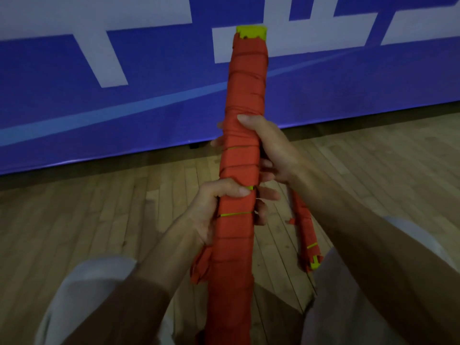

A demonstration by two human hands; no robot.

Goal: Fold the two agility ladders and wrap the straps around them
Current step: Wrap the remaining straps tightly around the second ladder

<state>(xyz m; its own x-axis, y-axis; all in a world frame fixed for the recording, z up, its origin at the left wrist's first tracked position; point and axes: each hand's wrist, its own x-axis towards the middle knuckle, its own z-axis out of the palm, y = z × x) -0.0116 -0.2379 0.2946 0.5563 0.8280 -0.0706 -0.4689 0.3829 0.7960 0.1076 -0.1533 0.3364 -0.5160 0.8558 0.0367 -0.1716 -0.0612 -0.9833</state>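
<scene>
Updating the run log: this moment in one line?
left hand grips wrapped ladder | right hand grips higher | second ladder on floor

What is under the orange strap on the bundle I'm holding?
Yellow rung ends poke out at the top, and yellow slivers show between wraps. Everything else is covered by the strap.

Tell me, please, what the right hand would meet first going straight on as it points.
The right hand grips the wrapped agility ladder, so that blocks it at once; beyond, probably the blue banner.
</scene>
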